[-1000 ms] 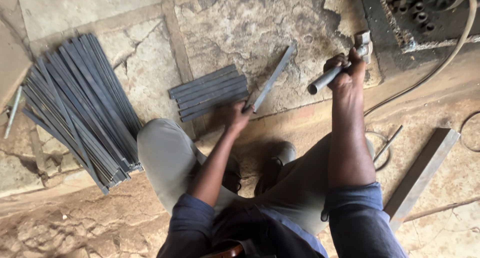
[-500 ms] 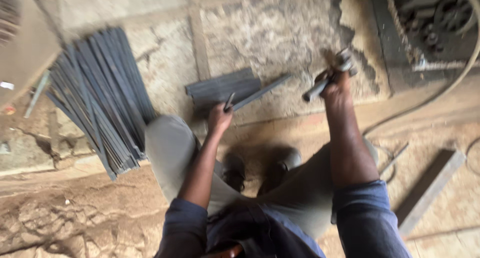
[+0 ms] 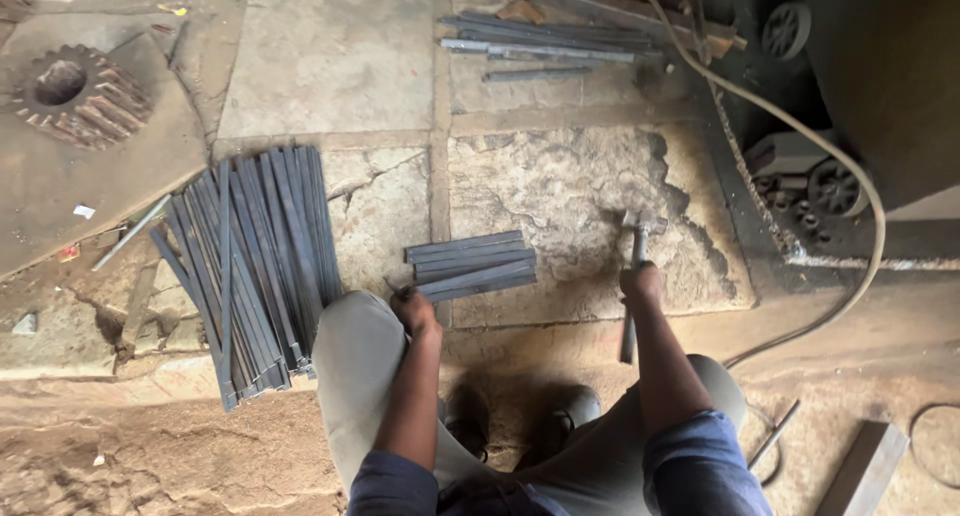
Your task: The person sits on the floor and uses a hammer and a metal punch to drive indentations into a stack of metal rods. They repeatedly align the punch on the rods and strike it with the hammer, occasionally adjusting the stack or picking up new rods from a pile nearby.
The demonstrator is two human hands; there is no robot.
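Right hand (image 3: 640,282) is gripping a hammer (image 3: 634,276), head resting on the stone floor (image 3: 560,191). Left hand (image 3: 414,311) is closing on the near end of a short bar in the small stack of metal bars (image 3: 472,266) lying flat between both hands.

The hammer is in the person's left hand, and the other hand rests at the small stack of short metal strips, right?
Not quite: the head view shows the hammer in the right hand. The left hand is the one at the small stack of short metal strips.
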